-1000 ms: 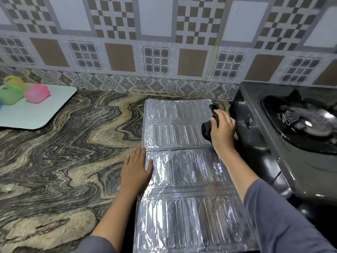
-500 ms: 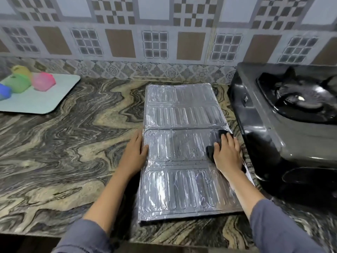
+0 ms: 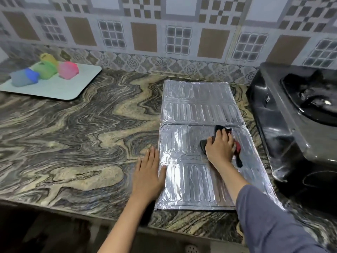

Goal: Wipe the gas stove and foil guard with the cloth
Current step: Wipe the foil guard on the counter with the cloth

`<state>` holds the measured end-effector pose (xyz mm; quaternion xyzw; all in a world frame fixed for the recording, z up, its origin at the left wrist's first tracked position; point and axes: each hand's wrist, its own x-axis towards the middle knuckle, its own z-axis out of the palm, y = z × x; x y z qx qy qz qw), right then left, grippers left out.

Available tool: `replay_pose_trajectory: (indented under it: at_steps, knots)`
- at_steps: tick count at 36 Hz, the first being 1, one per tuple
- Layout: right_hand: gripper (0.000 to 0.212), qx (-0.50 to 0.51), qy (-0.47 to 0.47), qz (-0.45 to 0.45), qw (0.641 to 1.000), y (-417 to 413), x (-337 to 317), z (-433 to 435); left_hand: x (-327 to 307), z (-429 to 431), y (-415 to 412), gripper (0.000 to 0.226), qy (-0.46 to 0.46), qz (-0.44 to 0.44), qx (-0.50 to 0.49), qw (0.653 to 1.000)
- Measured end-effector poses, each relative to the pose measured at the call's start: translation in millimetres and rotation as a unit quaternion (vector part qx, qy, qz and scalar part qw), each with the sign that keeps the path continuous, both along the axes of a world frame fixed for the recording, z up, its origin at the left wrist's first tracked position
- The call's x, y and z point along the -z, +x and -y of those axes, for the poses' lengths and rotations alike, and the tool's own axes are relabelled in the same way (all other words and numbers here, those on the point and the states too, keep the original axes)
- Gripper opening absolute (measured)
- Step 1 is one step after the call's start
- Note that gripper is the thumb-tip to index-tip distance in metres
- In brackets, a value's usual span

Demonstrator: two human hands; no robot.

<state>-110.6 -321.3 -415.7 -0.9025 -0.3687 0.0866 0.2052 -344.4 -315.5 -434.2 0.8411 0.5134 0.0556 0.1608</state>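
Head view: foil guard (image 3: pixel 197 110) lies flat on the table (image 3: pixel 91 134), just left of the black gas stove (image 3: pixel 284 125). Right hand (image 3: pixel 219 147) grips the dark cloth (image 3: pixel 221 129), fingers curled over it, and presses it onto the guard's middle section, toward its right edge. Left hand (image 3: pixel 148 172) lies flat with straight fingers on the table at the guard's left edge, thumb touching the foil, apparently steadying it. Judgement: the foil wipe is under way, roughly mid-panel. Which sections are already clean cannot be told from the sheen. The stove has no cloth on it, so its wipe is either done or left to do.
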Motion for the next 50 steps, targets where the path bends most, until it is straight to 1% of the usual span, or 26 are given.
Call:
replay_pose_trajectory:
  at_steps: [4, 6, 9, 13, 15, 17, 22, 24, 26, 29, 32, 34, 35, 36, 37, 40, 42, 46, 50]
  knots:
    - [0.052, -0.067, -0.010, 0.012, 0.998, -17.5, -0.8, -12.2, -2.4, 0.0, -1.0, 0.070, -0.005, -0.009, 0.003, 1.000]
    - [0.052, -0.091, -0.012, 0.016, 0.996, -20.7, -1.2, -14.2, -7.0, -0.5, -2.0, 0.068, -0.017, 0.004, 0.006, 1.000]
    - [0.051, -0.103, -0.017, 0.025, 0.994, -18.3, -1.9, -13.2, -19.2, -2.0, -4.6, 0.062, -0.045, 0.040, 0.011, 0.998]
    - [0.051, -0.094, -0.019, 0.029, 0.995, -21.5, -2.7, -14.7, -26.6, 20.2, -8.9, 0.062, -0.028, 0.070, 0.002, 0.997]
    - [0.050, -0.081, -0.016, 0.028, 0.996, -28.3, -2.9, -17.2, -21.8, 39.8, -11.2, 0.062, -0.027, 0.053, -0.001, 0.998]
    - [0.050, -0.092, -0.012, 0.032, 0.995, -36.8, -2.1, -21.0, -14.3, 51.3, -12.9, 0.068, -0.017, 0.020, -0.001, 1.000]
    - [0.049, -0.195, -0.004, 0.034, 0.980, -61.0, -2.2, -35.5, -7.4, 51.2, -9.4, 0.066, -0.002, 0.003, -0.029, 1.000]
    - [0.049, -0.255, -0.008, 0.036, 0.966, -69.8, -2.8, -41.0, -7.9, 51.9, -7.7, 0.067, 0.001, -0.001, -0.031, 1.000]
    - [0.048, -0.332, -0.009, 0.045, 0.942, -77.0, -3.3, -42.4, -9.0, 52.7, -7.1, 0.068, 0.003, -0.004, -0.034, 0.999]
    - [0.047, -0.450, -0.008, 0.055, 0.891, -75.8, -1.2, -38.4, -9.2, 54.4, -6.5, 0.067, 0.006, -0.004, -0.039, 0.999]
    - [0.051, -0.551, -0.024, 0.066, 0.832, -56.9, -4.3, -30.8, -7.7, 54.8, -6.2, 0.071, 0.016, -0.008, -0.043, 0.999]
    - [0.049, -0.586, -0.036, 0.073, 0.806, -38.8, -7.7, -23.7, -7.2, 55.6, -5.8, 0.074, 0.022, -0.010, -0.045, 0.999]
    - [0.048, -0.589, -0.040, 0.076, 0.803, -29.5, -8.6, -19.1, -6.7, 55.9, -5.6, 0.075, 0.025, -0.013, -0.046, 0.999]
    - [0.048, -0.581, -0.041, 0.076, 0.809, -20.5, -8.9, -13.8, -6.3, 56.0, -5.5, 0.076, 0.027, -0.014, -0.048, 0.998]
    - [0.049, -0.563, -0.038, 0.073, 0.823, -12.1, -8.7, -7.6, -5.8, 56.2, -5.4, 0.077, 0.027, -0.016, -0.050, 0.998]
    - [0.047, -0.482, -0.029, 0.057, 0.874, 11.6, -7.1, 13.7, -5.2, 55.6, -5.1, 0.081, 0.026, -0.024, -0.047, 0.998]
    - [0.046, -0.430, -0.037, 0.053, 0.901, 25.2, -7.1, 28.3, -6.1, 55.8, -4.4, 0.083, 0.023, -0.028, -0.046, 0.998]
    - [0.048, -0.330, -0.059, 0.048, 0.941, 42.3, -6.1, 51.2, -7.3, 57.1, -3.5, 0.085, 0.024, -0.036, -0.050, 0.998]
    - [0.050, -0.202, -0.043, 0.043, 0.977, 37.4, -2.4, 77.0, -6.2, 57.3, -3.5, 0.085, 0.022, -0.037, -0.051, 0.998]
